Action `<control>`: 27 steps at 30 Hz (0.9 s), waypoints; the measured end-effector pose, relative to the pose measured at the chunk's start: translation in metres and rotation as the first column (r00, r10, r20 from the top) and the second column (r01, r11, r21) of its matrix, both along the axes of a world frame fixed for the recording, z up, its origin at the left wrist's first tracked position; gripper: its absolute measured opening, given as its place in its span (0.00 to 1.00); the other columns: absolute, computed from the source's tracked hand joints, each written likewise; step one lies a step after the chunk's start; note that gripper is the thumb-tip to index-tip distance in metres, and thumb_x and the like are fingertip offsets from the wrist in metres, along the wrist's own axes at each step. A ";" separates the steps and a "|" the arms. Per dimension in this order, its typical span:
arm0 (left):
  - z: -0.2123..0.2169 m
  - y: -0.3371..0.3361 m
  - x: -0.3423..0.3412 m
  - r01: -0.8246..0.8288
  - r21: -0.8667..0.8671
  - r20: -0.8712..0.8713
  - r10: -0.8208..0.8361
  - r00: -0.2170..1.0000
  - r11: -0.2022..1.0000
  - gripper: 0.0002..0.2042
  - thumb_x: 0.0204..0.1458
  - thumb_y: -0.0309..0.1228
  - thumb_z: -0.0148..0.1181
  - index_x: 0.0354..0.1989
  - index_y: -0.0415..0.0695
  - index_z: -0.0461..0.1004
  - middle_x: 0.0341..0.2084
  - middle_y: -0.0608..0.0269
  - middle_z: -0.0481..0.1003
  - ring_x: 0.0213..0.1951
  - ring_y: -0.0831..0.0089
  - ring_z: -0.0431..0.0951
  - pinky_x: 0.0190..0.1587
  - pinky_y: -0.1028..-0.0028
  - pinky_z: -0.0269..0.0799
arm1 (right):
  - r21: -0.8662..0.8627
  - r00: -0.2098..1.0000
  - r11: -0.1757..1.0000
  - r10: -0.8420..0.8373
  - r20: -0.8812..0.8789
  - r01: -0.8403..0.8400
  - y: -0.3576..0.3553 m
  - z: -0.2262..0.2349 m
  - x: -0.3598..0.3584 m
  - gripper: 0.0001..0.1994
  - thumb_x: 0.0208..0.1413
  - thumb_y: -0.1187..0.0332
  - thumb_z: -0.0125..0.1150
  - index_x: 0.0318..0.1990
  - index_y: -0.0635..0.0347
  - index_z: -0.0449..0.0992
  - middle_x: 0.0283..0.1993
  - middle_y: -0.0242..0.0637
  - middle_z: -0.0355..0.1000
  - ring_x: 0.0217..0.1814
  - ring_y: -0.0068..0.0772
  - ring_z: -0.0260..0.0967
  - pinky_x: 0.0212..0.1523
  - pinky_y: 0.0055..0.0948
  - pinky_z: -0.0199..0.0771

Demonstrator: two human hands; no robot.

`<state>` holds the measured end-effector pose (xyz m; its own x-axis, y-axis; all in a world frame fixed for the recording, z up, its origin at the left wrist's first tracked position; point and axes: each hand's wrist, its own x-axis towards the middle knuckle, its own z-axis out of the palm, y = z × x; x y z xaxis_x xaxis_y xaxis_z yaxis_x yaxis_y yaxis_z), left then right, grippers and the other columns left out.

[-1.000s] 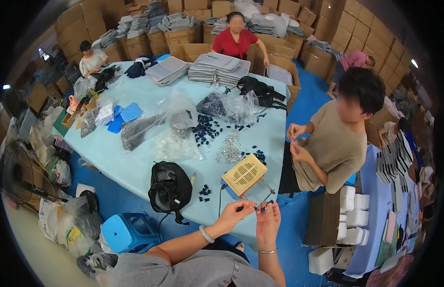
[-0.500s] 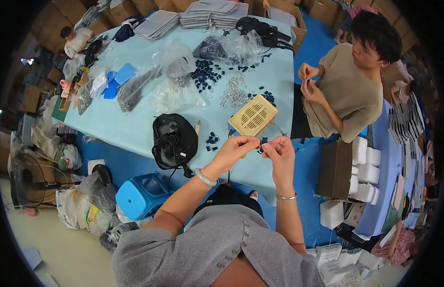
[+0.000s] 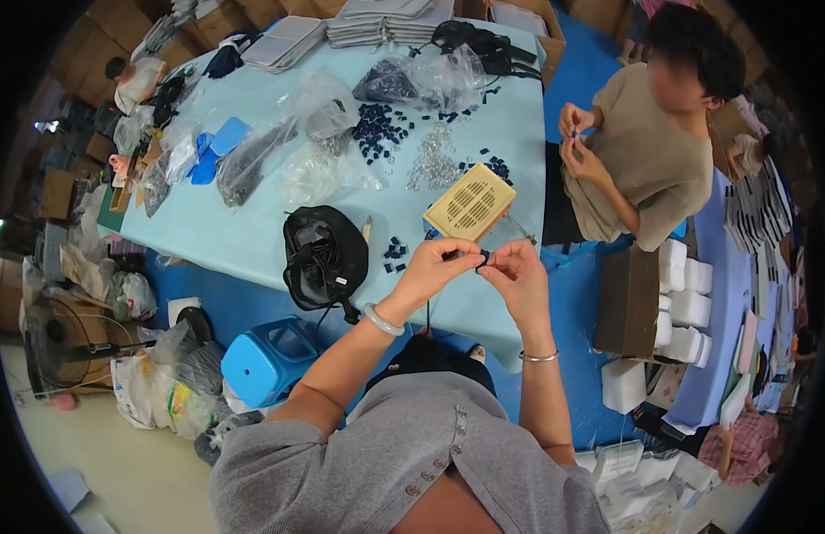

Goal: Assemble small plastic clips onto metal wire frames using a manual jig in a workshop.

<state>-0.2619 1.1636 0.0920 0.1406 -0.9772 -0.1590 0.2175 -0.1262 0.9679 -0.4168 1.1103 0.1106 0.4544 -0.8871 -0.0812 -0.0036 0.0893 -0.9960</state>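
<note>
A small dark blue piece (image 3: 483, 257) is pinched between the fingertips of both my hands, just over the table's near edge. My left hand (image 3: 437, 270) grips it from one side with thumb and forefinger. On its other side my right hand (image 3: 517, 278) closes thumb and fingers on it. The fingers cover much of the piece, so its exact kind is unclear. Right beyond my hands stands a cream slotted box-shaped device (image 3: 470, 203). A few loose dark blue pieces (image 3: 395, 253) lie to the left of my left hand.
On the light blue tablecloth (image 3: 252, 231) are a black mesh bag (image 3: 323, 258), a heap of dark blue pieces (image 3: 377, 133), small clear pieces (image 3: 436, 158) and plastic bags (image 3: 328, 107). A co-worker (image 3: 643, 151) stands at the right. A blue stool (image 3: 265, 363) is at lower left.
My fingertips have drawn closer together around the dark blue piece, which stood more exposed before. Both hands have shifted slightly away from me.
</note>
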 end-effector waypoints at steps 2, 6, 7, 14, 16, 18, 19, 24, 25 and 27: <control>0.003 0.000 -0.001 -0.022 -0.033 0.072 0.024 0.997 0.999 0.07 0.50 0.27 0.59 0.34 0.36 0.76 0.29 0.69 0.75 0.33 0.85 0.71 0.37 0.84 0.65 | -0.021 0.999 1.000 -0.009 -0.048 0.008 -0.001 -0.002 0.000 0.13 0.44 0.81 0.63 0.34 0.61 0.65 0.30 0.33 0.73 0.32 0.18 0.70 0.34 0.17 0.71; -0.003 0.000 -0.002 -0.077 -0.027 0.075 0.078 0.994 0.997 0.08 0.49 0.28 0.60 0.34 0.35 0.76 0.29 0.69 0.75 0.31 0.85 0.70 0.34 0.84 0.65 | -0.042 0.988 0.999 -0.017 -0.153 0.010 -0.002 0.005 -0.002 0.12 0.43 0.81 0.63 0.33 0.62 0.65 0.30 0.33 0.73 0.32 0.18 0.70 0.34 0.18 0.72; -0.004 0.000 -0.002 -0.137 -0.024 0.026 0.138 0.990 0.990 0.08 0.50 0.28 0.60 0.35 0.36 0.75 0.28 0.70 0.74 0.28 0.86 0.67 0.31 0.85 0.63 | -0.055 0.978 0.998 -0.032 -0.204 0.021 -0.002 0.005 -0.003 0.12 0.43 0.81 0.63 0.34 0.62 0.66 0.30 0.34 0.74 0.32 0.19 0.70 0.34 0.18 0.72; -0.010 0.001 0.012 -0.111 0.080 -0.437 0.134 0.889 0.991 0.06 0.54 0.32 0.57 0.36 0.44 0.71 0.20 0.79 0.63 0.17 0.90 0.50 0.18 0.85 0.43 | 0.279 0.997 0.960 -0.047 0.063 0.027 0.000 -0.012 -0.025 0.11 0.48 0.79 0.59 0.40 0.63 0.68 0.32 0.34 0.72 0.33 0.23 0.71 0.33 0.19 0.71; -0.010 0.001 0.013 -0.091 0.096 -0.517 0.128 0.846 0.991 0.06 0.54 0.33 0.56 0.35 0.45 0.70 0.20 0.79 0.63 0.18 0.89 0.50 0.18 0.85 0.44 | 0.324 0.992 0.946 -0.064 0.107 0.026 0.003 -0.012 -0.028 0.09 0.50 0.78 0.58 0.40 0.63 0.69 0.33 0.34 0.72 0.32 0.23 0.71 0.34 0.20 0.72; -0.013 0.002 0.013 -0.067 0.110 -0.594 0.119 0.795 0.992 0.05 0.55 0.33 0.55 0.35 0.46 0.69 0.21 0.78 0.62 0.18 0.89 0.50 0.18 0.85 0.44 | 0.367 0.985 0.930 -0.086 0.149 0.026 0.006 -0.014 -0.032 0.08 0.52 0.77 0.57 0.40 0.63 0.69 0.33 0.33 0.71 0.32 0.24 0.71 0.34 0.20 0.72; -0.016 0.002 0.014 -0.009 0.082 -0.686 0.063 0.725 0.997 0.05 0.55 0.32 0.54 0.36 0.46 0.69 0.22 0.77 0.63 0.18 0.88 0.51 0.18 0.85 0.45 | 0.381 0.980 0.924 -0.090 0.178 0.016 0.008 -0.015 -0.033 0.08 0.53 0.77 0.56 0.40 0.62 0.69 0.34 0.32 0.70 0.32 0.24 0.71 0.34 0.20 0.72; -0.013 0.003 0.010 0.084 0.022 -0.864 -0.023 0.503 0.996 0.04 0.57 0.30 0.51 0.37 0.44 0.67 0.26 0.74 0.65 0.21 0.86 0.53 0.18 0.86 0.45 | 0.411 0.964 0.911 -0.109 0.243 0.000 0.013 -0.019 -0.036 0.06 0.53 0.76 0.56 0.39 0.61 0.70 0.35 0.33 0.71 0.35 0.24 0.71 0.37 0.20 0.72; -0.013 0.004 0.010 0.089 0.007 -0.884 -0.036 0.467 0.996 0.04 0.57 0.30 0.51 0.37 0.44 0.67 0.27 0.73 0.65 0.22 0.86 0.54 0.18 0.86 0.45 | 0.419 0.957 0.907 -0.099 0.273 -0.025 0.014 -0.019 -0.036 0.06 0.53 0.76 0.56 0.39 0.63 0.71 0.37 0.34 0.71 0.35 0.24 0.70 0.38 0.20 0.72; -0.012 0.004 0.009 0.096 -0.009 -0.902 -0.049 0.429 0.995 0.04 0.57 0.30 0.51 0.36 0.43 0.67 0.28 0.73 0.65 0.22 0.86 0.54 0.18 0.86 0.45 | 0.427 0.949 0.903 -0.093 0.302 -0.048 0.016 -0.018 -0.037 0.06 0.53 0.77 0.56 0.38 0.64 0.72 0.38 0.34 0.72 0.36 0.23 0.70 0.39 0.21 0.72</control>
<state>-0.2525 1.1680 0.0795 -0.1760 -0.9664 -0.1871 0.9505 -0.2163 0.2231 -0.4541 1.1260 0.0931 0.4987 -0.8091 -0.3109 0.3032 0.4989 -0.8119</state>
